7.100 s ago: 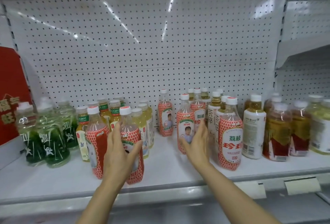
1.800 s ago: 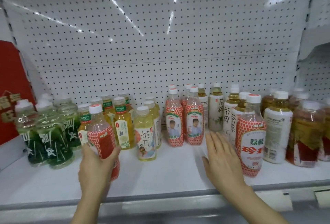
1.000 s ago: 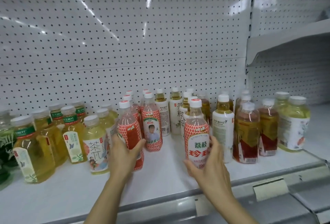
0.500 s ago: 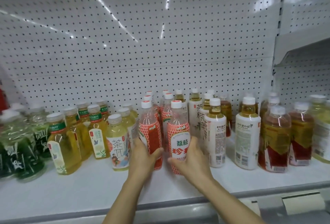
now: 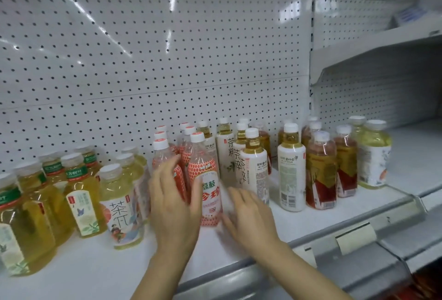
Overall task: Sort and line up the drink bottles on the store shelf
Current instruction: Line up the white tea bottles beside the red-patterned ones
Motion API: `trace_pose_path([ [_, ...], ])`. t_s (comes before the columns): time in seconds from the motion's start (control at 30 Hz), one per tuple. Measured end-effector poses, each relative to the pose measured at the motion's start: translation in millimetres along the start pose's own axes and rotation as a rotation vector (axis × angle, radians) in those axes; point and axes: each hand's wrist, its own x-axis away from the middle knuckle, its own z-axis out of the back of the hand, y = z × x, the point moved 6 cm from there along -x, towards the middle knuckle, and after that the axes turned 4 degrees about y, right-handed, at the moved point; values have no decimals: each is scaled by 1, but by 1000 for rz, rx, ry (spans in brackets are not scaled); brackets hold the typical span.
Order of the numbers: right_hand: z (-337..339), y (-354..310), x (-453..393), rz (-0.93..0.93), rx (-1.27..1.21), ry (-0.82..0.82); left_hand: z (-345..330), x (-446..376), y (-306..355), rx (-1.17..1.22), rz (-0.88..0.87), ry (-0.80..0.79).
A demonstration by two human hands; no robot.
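Bottles: the red bottle [image 5: 207, 187] is standing between both hands. Left hand [image 5: 175, 206], at nine o'clock, and right hand [image 5: 248, 216], at three, are spreading fingers apart, gripping nothing. Nudging gently is keeping it upright.

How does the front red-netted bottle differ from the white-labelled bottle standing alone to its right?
The red-netted bottle holds clear drink; the white-labelled bottle holds amber drink. The red-netted one shows big red characters frontward; the white-labelled one shows fine print and a barcode. The left hand overlaps the red-netted one; the white-labelled one stands free. Both are upright, white-capped.
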Motion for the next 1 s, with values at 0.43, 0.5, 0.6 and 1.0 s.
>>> trace_pose_path([
  [0.43,66,84,28,226,156,176,-158,22,53,-4,327,-491],
  [0.5,78,93,23,247,125,208,-156,26,50,-39,359,-465],
  [0.6,102,107,9,259,50,302,-134,29,58,-74,341,-364],
  [1.0,114,121,-85,80,-19,27,45,30,24,-414,476,63],
])
